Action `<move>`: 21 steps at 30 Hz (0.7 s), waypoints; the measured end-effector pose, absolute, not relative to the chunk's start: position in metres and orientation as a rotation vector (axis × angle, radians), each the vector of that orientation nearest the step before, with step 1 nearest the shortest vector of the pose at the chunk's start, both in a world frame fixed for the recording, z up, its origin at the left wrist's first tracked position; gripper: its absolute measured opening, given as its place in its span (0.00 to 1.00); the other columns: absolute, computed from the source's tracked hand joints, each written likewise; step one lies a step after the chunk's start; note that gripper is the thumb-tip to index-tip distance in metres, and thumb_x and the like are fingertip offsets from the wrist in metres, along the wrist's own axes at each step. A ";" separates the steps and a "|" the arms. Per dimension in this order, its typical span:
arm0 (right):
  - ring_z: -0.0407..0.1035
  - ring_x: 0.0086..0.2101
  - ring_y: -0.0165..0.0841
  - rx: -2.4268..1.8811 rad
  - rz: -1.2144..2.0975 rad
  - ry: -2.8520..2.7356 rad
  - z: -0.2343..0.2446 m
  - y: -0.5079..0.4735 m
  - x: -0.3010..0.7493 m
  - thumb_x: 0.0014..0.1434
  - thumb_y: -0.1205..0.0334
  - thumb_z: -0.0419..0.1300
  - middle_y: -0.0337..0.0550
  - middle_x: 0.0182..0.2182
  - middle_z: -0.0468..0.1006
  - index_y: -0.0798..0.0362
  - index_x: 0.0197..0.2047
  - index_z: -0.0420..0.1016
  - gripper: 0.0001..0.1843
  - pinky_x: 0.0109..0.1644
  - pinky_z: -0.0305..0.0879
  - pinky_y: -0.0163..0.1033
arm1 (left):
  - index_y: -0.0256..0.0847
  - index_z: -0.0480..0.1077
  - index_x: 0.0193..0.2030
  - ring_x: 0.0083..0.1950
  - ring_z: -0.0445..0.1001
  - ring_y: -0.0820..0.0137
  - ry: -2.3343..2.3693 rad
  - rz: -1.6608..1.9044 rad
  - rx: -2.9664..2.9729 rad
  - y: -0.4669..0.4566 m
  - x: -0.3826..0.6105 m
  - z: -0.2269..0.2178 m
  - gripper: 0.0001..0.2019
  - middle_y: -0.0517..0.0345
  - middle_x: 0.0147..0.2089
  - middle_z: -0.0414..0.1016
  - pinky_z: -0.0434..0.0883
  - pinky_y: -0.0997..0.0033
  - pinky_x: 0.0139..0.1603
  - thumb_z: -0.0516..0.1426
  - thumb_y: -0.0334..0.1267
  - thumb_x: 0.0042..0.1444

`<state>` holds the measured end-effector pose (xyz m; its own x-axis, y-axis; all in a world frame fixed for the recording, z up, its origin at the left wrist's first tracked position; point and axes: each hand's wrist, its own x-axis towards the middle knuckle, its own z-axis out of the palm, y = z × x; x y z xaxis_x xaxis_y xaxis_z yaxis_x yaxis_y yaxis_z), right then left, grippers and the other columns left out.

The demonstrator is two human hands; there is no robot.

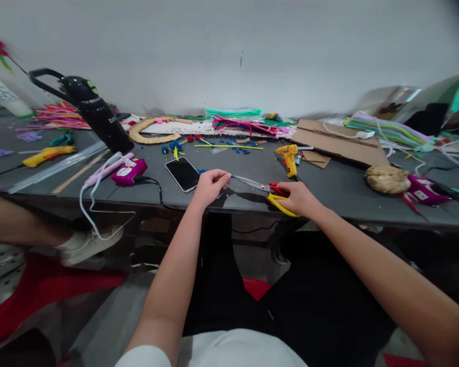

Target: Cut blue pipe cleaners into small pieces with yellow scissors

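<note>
Mid-frame, a small dark-blue fuzzy piece point(233, 176) sits pinched in the left hand point(211, 187), at the tips of steel scissors with red-and-yellow handles point(266, 188), gripped by the right hand point(300, 198). Snipping looks partway: dark-blue fuzzy clippings point(246, 151) already litter the grey surface point(329, 186) beyond; the pinched piece seems unfinished.

On the dark grey table point(346, 196) before you are a tall black bottle with a loop handle point(103, 122), a purple box with a black cable point(129, 172) near it, a white-edged phone with a dark screen point(182, 174), a yellow glue gun point(290, 162) and, farther right, flat brown cardboard pieces point(340, 143).
</note>
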<state>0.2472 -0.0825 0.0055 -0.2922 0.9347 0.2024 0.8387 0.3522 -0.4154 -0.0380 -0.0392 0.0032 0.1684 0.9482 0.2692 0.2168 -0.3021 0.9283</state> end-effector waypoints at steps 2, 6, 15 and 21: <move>0.54 0.23 0.28 -1.555 0.317 -2.216 0.005 -0.082 0.247 0.51 0.50 0.60 0.36 0.20 0.65 0.52 0.24 0.65 0.16 0.28 0.50 0.36 | 0.36 0.75 0.32 0.26 0.68 0.74 1.123 1.188 1.672 -0.039 -0.038 0.003 0.15 0.54 0.29 0.77 0.65 0.74 0.27 0.60 0.49 0.54; 0.55 0.24 0.28 -1.575 0.331 -2.204 0.004 -0.082 0.247 0.51 0.50 0.60 0.36 0.20 0.66 0.52 0.25 0.67 0.14 0.28 0.51 0.36 | 0.36 0.75 0.32 0.26 0.68 0.74 1.109 1.190 1.690 -0.039 -0.039 0.003 0.16 0.54 0.29 0.77 0.65 0.74 0.28 0.60 0.49 0.54; 0.57 0.24 0.29 -1.561 0.349 -2.223 0.006 -0.081 0.248 0.50 0.55 0.60 0.37 0.21 0.68 0.53 0.27 0.71 0.10 0.30 0.52 0.36 | 0.35 0.75 0.33 0.26 0.68 0.75 1.102 1.193 1.691 -0.039 -0.038 0.003 0.15 0.54 0.30 0.77 0.65 0.75 0.28 0.60 0.48 0.55; 0.59 0.25 0.29 -1.565 0.385 -2.228 0.007 -0.081 0.248 0.49 0.57 0.59 0.38 0.22 0.69 0.54 0.28 0.72 0.08 0.31 0.53 0.36 | 0.34 0.74 0.33 0.26 0.67 0.75 1.089 1.205 1.679 -0.039 -0.039 0.002 0.15 0.56 0.28 0.76 0.64 0.76 0.28 0.60 0.47 0.55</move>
<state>0.2481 -0.0805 0.0068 -0.3008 0.9408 0.1560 0.8338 0.3389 -0.4359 -0.0392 -0.0389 0.0018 0.1820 0.9391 0.2914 0.1954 -0.3249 0.9253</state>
